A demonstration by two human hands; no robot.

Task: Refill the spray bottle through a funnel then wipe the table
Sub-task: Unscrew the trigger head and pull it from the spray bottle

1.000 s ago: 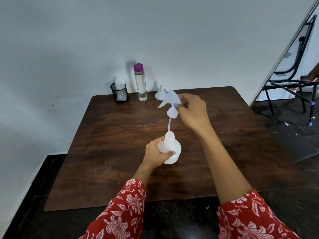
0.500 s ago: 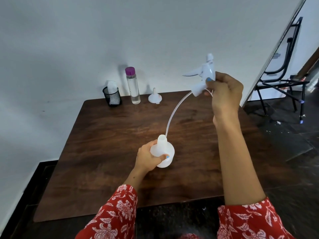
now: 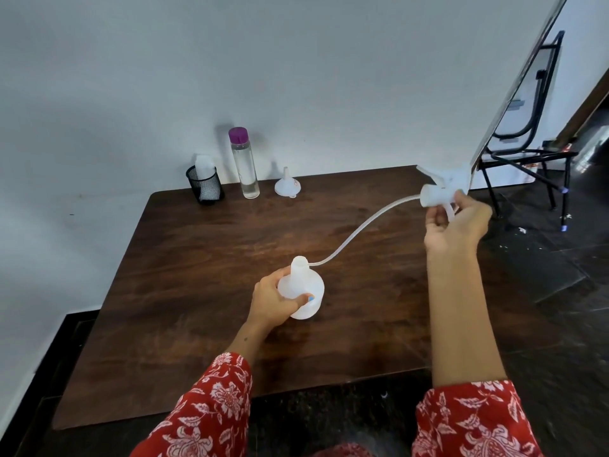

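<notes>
The left hand (image 3: 275,300) wraps around the white spray bottle (image 3: 301,288) standing on the table (image 3: 184,258). Off to its right, the raised right hand (image 3: 456,222) pinches the spray head (image 3: 443,189); its tube (image 3: 359,229) bends down to the bottle's mouth.

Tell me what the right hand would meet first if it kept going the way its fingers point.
Probably nothing on the table: the right hand points up and away past the table's far right corner, toward the leaning board; depth is unclear.

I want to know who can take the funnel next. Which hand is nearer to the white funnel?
Left, narrowly. The left hand holds the spray bottle in front of the funnel; the right hand holds the sprayer head far to its right.
</notes>
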